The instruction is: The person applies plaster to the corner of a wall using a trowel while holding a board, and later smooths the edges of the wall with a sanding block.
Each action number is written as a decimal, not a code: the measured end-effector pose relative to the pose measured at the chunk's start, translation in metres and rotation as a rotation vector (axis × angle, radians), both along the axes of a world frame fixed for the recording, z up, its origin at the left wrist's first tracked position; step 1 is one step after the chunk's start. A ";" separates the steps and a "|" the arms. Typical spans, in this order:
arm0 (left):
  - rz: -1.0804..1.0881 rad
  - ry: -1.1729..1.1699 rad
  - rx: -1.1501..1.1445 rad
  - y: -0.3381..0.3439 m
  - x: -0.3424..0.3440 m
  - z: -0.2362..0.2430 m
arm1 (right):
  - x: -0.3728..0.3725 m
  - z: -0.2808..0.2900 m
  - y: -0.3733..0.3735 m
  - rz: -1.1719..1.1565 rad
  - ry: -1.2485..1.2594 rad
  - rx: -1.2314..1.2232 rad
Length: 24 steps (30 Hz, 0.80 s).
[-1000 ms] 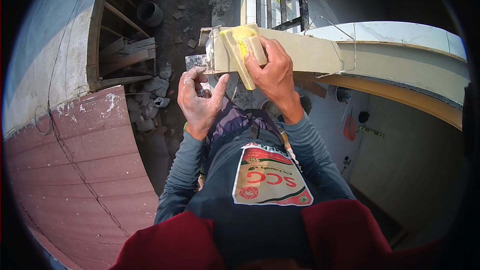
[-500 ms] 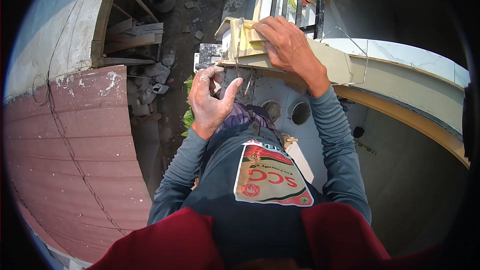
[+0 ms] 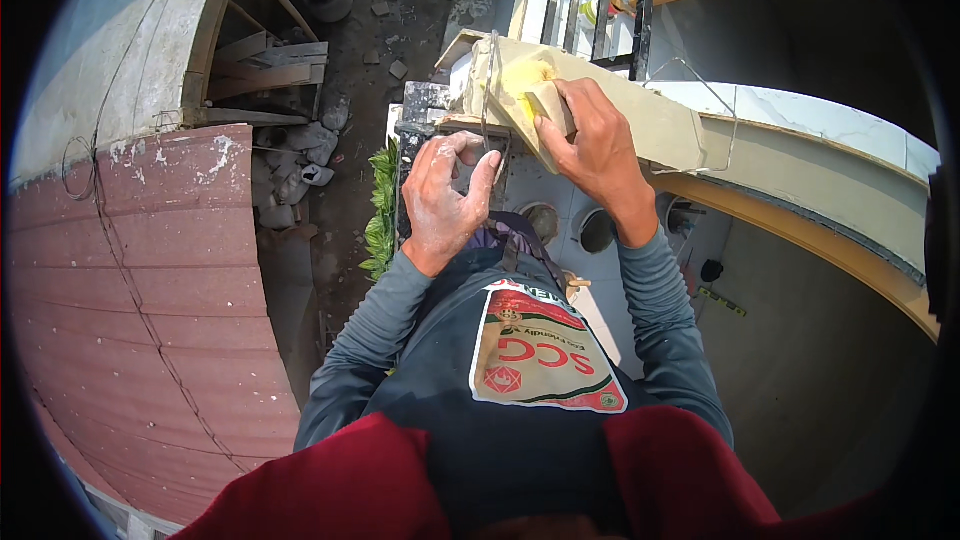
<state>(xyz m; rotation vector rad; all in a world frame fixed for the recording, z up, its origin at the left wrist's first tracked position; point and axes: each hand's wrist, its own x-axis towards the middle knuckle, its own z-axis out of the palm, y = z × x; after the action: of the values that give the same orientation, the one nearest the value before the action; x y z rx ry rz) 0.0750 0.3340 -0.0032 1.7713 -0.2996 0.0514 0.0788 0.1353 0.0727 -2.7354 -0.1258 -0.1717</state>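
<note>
My right hand grips a pale yellow block that looks like a sponge, fingers on its upper side and thumb on the near side. The block is tilted against the end of a beige plastered ledge. Beside it, a brighter yellow patch marks the surface. A thin bent metal rod runs over the ledge's end. Below that rod is my left hand, dusted pale, with loosely curled fingers and the thumb apart; I see nothing held in it.
Dark metal bars stand beyond the ledge. A second bent wire loops over it farther right. Below are buckets on tiles and green leaves. Reddish corrugated roofing fills the left side; rubble and planks lie past it.
My right hand has drawn the sponge-like block toward me and tilted it, baring a yellow patch on the ledge. My left hand has shifted slightly right.
</note>
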 end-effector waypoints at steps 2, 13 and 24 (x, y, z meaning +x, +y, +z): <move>0.035 0.023 -0.045 -0.003 0.000 -0.005 | 0.005 -0.023 0.017 -0.086 -0.058 -0.018; -0.009 0.033 0.009 0.013 0.000 -0.016 | -0.015 0.001 -0.048 -0.671 -0.087 -0.028; -0.040 0.009 0.036 0.033 0.005 -0.024 | -0.021 -0.031 -0.089 -0.842 -0.004 -0.289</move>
<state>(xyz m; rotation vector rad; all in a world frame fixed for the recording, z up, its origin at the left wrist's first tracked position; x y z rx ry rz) 0.0803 0.3671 -0.0271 1.7999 -0.3307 0.0091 0.0577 0.0462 0.0413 -2.8845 1.0828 -0.4086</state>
